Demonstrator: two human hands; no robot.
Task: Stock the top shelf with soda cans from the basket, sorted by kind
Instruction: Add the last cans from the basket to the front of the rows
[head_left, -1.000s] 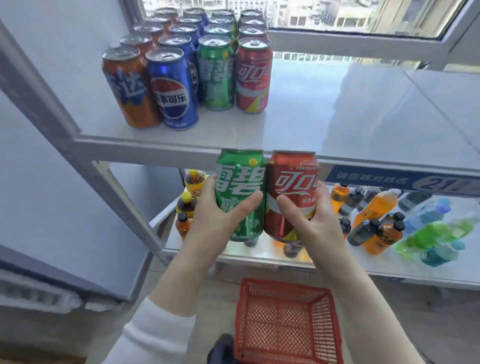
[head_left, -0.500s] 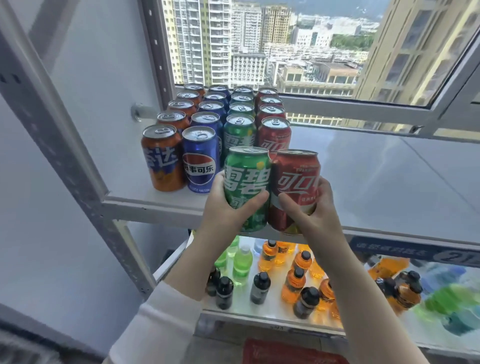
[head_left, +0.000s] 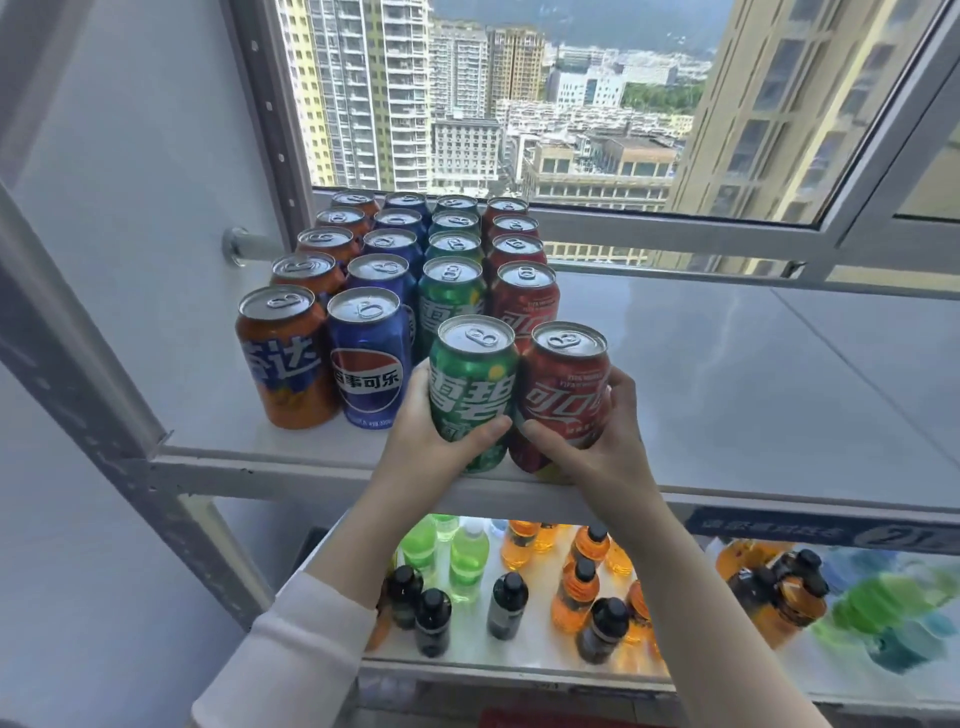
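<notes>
Daylit top shelf (head_left: 727, 395) holds four colour-sorted can rows (head_left: 387, 270) at its left end. At its front lip, the left hand (head_left: 431, 441) wraps curled fingers round a green can (head_left: 472, 384), the right hand (head_left: 602, 447) round a red can (head_left: 563, 395). Released this near the lip, either may topple off.

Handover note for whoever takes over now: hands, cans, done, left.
Left hand grips green can; right hand grips red can, both at the top shelf front edge.
Done: orange row and blue row five deep, green row and red row four deep.
Left: set each can at its row's front, release. Remaining stock not visible.
</notes>
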